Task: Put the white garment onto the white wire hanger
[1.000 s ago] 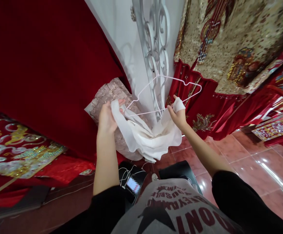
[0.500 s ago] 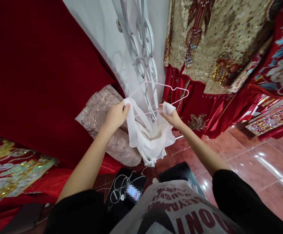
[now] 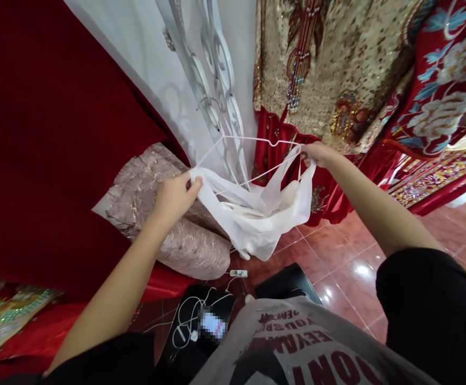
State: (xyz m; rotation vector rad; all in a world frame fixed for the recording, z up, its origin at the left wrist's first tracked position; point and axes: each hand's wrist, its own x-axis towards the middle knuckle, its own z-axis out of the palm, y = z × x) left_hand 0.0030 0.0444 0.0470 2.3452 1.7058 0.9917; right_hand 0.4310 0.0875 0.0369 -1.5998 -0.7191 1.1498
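Note:
A white garment [image 3: 257,211] hangs slack between my two hands, under a thin white wire hanger [image 3: 253,143]. My left hand [image 3: 172,195] pinches the garment's left edge, close to the hanger's left end. My right hand [image 3: 317,154] is closed on the garment's right strap at the hanger's right shoulder. The hanger's hook sits against a white scrolled metal grille [image 3: 217,101].
A dark red velvet cloth [image 3: 56,133] fills the left. A pale pink embroidered bundle [image 3: 164,224] lies below my left hand. Gold and red embroidered garments [image 3: 337,69] hang at the right. A phone with white cables [image 3: 211,323] lies on a black stool above the red tiled floor [image 3: 337,256].
My right hand has moved up and to the right, drawing the garment's strap out along the hanger. The left hand has shifted a little left, spreading the cloth wider.

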